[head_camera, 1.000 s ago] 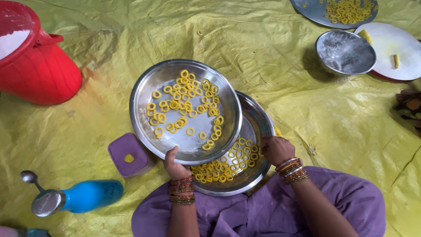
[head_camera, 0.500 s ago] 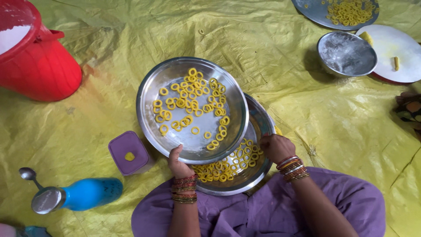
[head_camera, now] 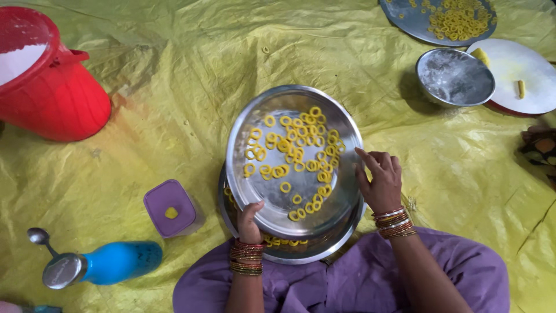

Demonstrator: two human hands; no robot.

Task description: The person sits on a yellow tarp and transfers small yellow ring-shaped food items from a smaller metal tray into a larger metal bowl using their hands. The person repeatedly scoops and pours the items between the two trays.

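Left hand [head_camera: 249, 221] pinches the near rim of the upper steel plate [head_camera: 263, 113] of yellow rings [head_camera: 295, 153]; right hand [head_camera: 379, 179], fingers loosely spread, seems to rest on its right rim, gripping nothing; a lower plate [head_camera: 301, 254] lies beneath.

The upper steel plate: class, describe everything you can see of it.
The upper steel plate is round, shiny metal with a raised rim, carrying scattered yellow rings. It sits over a second plate, also holding rings. The left hand grips its near rim; the right hand touches its right rim.
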